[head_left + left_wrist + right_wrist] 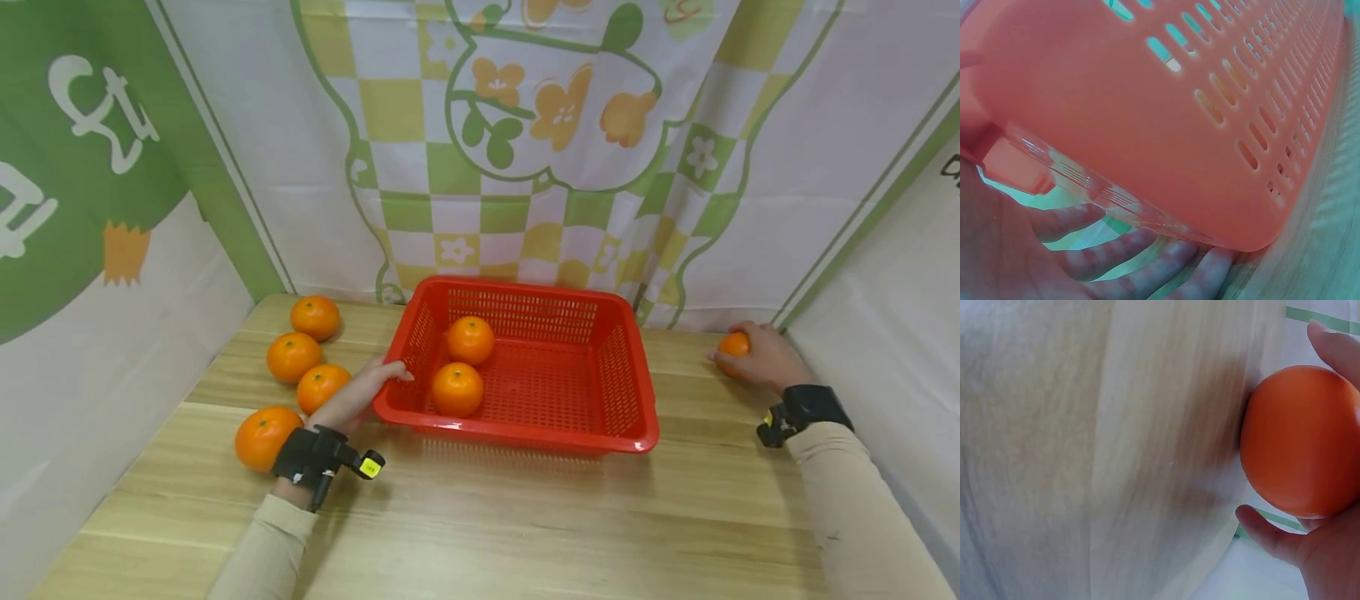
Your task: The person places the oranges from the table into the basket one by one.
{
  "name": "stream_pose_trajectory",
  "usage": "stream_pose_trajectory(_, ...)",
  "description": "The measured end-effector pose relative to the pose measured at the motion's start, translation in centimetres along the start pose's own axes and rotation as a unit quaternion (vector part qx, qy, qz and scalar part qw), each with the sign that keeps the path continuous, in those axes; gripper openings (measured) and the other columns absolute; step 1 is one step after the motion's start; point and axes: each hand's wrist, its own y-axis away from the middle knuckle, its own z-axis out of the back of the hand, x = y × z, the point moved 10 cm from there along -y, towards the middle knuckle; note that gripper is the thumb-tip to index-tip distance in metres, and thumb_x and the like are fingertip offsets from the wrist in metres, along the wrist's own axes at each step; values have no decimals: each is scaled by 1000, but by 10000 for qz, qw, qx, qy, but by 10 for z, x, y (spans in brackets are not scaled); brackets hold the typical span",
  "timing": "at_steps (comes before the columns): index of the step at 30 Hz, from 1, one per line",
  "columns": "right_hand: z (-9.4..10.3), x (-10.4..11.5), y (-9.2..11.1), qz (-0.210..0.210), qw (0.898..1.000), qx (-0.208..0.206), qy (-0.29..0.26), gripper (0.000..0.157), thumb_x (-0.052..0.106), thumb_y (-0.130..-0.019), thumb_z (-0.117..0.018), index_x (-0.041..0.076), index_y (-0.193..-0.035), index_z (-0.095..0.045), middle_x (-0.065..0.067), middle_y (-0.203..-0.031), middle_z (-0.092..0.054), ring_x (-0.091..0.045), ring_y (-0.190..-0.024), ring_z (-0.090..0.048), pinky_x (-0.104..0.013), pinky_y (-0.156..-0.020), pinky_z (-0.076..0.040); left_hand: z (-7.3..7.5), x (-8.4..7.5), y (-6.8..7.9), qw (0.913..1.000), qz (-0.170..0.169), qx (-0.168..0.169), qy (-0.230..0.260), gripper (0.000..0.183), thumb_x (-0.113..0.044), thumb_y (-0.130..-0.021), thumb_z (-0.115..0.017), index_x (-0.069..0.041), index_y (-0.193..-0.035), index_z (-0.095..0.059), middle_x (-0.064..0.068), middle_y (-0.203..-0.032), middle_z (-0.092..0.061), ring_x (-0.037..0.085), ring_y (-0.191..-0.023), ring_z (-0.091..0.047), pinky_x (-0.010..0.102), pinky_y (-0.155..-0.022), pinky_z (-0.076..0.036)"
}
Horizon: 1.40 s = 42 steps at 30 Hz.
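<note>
A red plastic basket (517, 432) with slotted walls stands on the wooden table, two oranges (471, 340) in its left half. My left hand (358, 395) grips the basket's left side, thumb over the rim. In the left wrist view, its fingers (1119, 250) lie against the outer wall, reaching down near the table. Far to the right, my right hand (767, 360) holds a single orange (734, 343) by the table's back right corner. The right wrist view shows this orange (1300, 440) between thumb and fingers, close against the tabletop.
Several oranges (295, 357) lie on the table left of the basket, some beside my left forearm. Bare wooden tabletop (525, 525) stretches in front of the basket. A patterned curtain (517, 208) hangs along the back edge, with cloth walls on both sides.
</note>
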Motion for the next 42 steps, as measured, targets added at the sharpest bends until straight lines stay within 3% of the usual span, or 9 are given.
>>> stream_pose_trajectory(9,-1,6,3,71,9999,-45,129,71,47,-80,-68,-9,-117,-45,-30,-91,-50,-38,-72,-52,-51,-59,-46,0,-1,0,10000,-36,26,18,52,-10,-89,-42,6,-137,-28,40,-122,-45,43,-86,-61,29,-61,-57)
stream_pose_trajectory(15,-3,5,3,-117,9995,-86,281,72,51,-77,-68,-8,-112,-46,-27,-87,-50,-36,-69,-50,-49,-56,-44,0,-2,1,10000,-55,53,24,52,-10,-89,-42,5,-137,-29,40,-122,-44,46,-89,-58,29,-61,-57)
stream_pose_trajectory(19,-7,2,2,-223,9992,-50,317,72,53,-79,-66,-8,-112,-45,-26,-88,-49,-36,-70,-50,-48,-57,-44,0,-3,1,9999,-99,73,5,51,-11,-89,-43,8,-135,-29,39,-119,-47,42,-85,-61,28,-59,-57)
stream_pose_trajectory(26,-4,3,3,-218,9993,-154,251,67,47,-79,-68,-8,-112,-45,-26,-87,-49,-36,-68,-50,-50,-57,-45,2,-1,1,10000,-65,-25,-5,53,-11,-88,-44,9,-134,-28,37,-119,-47,40,-88,-60,28,-61,-56)
stream_pose_trajectory(36,-5,-2,1,-258,9986,-322,322,59,34,-77,-68,-9,-110,-46,-25,-84,-49,-36,-66,-50,-49,-54,-45,1,2,0,10000,27,-40,-20,54,-12,-89,-44,6,-137,-27,37,-124,-44,51,-98,-52,29,-64,-57)
stream_pose_trajectory(42,-5,-2,1,-262,9983,-366,377,57,33,-76,-68,-9,-108,-47,-25,-83,-49,-35,-65,-50,-48,-53,-45,0,0,0,10000,17,-68,-17,54,-12,-88,-44,4,-138,-28,36,-125,-44,50,-99,-52,29,-64,-57)
